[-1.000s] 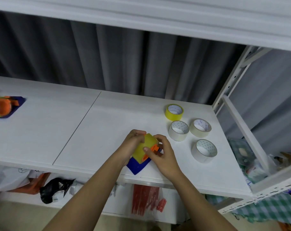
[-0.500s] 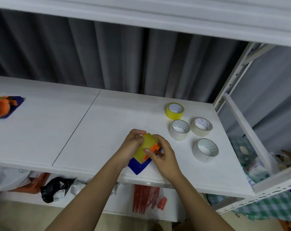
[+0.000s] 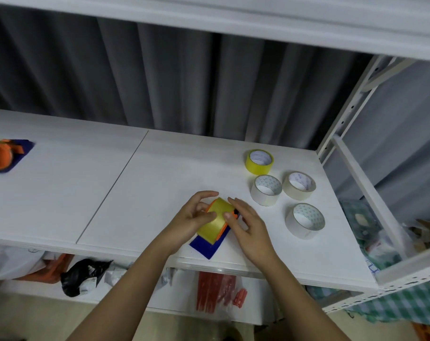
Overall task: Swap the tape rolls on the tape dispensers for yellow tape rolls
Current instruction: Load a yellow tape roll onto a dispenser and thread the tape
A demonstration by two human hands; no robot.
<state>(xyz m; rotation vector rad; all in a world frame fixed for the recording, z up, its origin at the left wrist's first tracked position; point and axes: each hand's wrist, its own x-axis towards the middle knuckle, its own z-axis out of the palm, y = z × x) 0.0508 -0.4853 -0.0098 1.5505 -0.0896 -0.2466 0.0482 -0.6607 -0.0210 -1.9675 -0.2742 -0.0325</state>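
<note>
Your left hand (image 3: 193,219) curls round yellow tape roll (image 3: 215,222) on blue dispenser (image 3: 209,244); your right hand (image 3: 248,228) pinches its right edge, thumb on tape, fingers seemingly loose.

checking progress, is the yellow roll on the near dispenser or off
On: the yellow roll sits around the near dispenser's orange hub.
</note>
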